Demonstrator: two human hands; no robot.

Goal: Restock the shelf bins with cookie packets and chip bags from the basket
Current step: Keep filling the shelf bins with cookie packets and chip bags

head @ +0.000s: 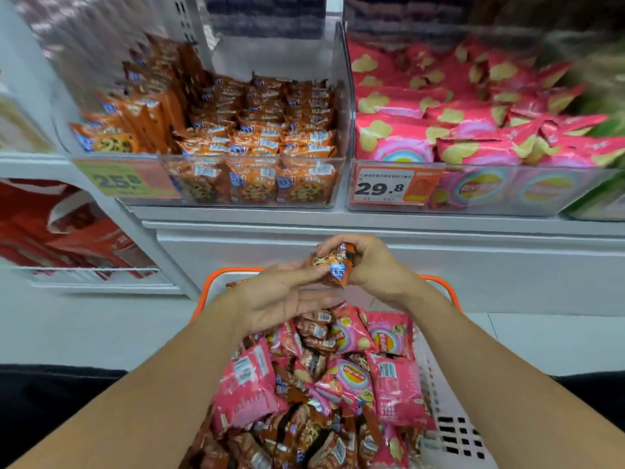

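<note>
My right hand (pixel 368 265) grips an orange cookie packet (pixel 333 267) above the far end of the basket (pixel 453 431). My left hand (pixel 287 296) lies beside it with fingers straight, its fingertips touching the packet's lower edge. The basket, white-walled with an orange rim, holds several pink chip bags (pixel 394 387) and brown-orange cookie packets (pixel 304 434). On the shelf above, a clear bin (pixel 257 201) at the left holds rows of orange cookie packets (pixel 257 130). A second clear bin (pixel 351 184) to its right holds pink chip bags (pixel 473 113).
Price tags reading 25.8 (pixel 118 179) and 29.8 (pixel 382 187) hang on the bin fronts. A white shelf ledge (pixel 372 245) runs just beyond my hands. Red packages (pixel 67 231) fill a lower shelf at the left. Green bags (pixel 605 96) show at the far right.
</note>
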